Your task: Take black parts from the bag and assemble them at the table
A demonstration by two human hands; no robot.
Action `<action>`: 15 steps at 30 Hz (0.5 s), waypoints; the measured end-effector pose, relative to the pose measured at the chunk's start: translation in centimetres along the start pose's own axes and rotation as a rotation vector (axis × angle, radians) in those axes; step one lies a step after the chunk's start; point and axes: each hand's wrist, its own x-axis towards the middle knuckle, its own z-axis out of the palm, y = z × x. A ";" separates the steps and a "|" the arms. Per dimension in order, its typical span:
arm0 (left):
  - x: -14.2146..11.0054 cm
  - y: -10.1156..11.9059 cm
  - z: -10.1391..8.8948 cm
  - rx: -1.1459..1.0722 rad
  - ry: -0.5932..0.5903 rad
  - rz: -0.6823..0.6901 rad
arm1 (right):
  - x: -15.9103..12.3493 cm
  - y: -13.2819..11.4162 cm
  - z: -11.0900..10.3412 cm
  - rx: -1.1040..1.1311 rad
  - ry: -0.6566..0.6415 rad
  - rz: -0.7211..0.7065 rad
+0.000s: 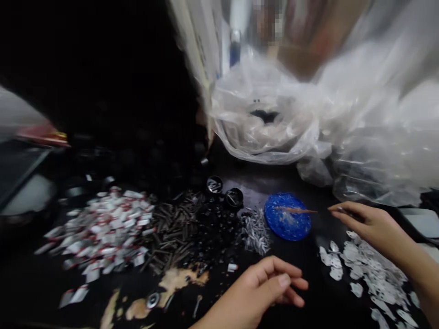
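Two hands near blue lid (287,222): right hand (368,225) pinches thin stick (295,210) over it; left hand (259,290) loosely curled, empty, below. Risk: stick tip flicking silver bits (255,233) left of lid.

We see a dim, uneven picture. The upper left is almost pure black, with no detail at all, while the clear plastic bags (308,119) at the upper right catch the brightest light and wash out to a hazy white glare. Light seems to fall from the upper right. The whole frame is soft with motion blur, strongest along the top edge and across the bags, where streaks smear the outlines. The dark tabletop (318,297) swallows shadows, so the white-and-red tags (103,228) and the blue dish (287,215) stand out mainly by contrast. Edges bow outward from wide-lens distortion, and one patch at the top is pixelated.
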 end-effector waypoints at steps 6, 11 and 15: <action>-8.1 0.9 -5.0 0.819 0.291 0.224 | 1.8 -11.2 2.8 0.066 -0.172 -0.194; -13.5 -1.2 -10.4 1.208 0.607 0.413 | 6.5 -18.5 7.8 -0.121 -0.230 -0.148; -14.1 -2.0 -12.1 1.317 0.560 0.534 | 8.9 -19.9 10.5 -0.179 -0.262 -0.053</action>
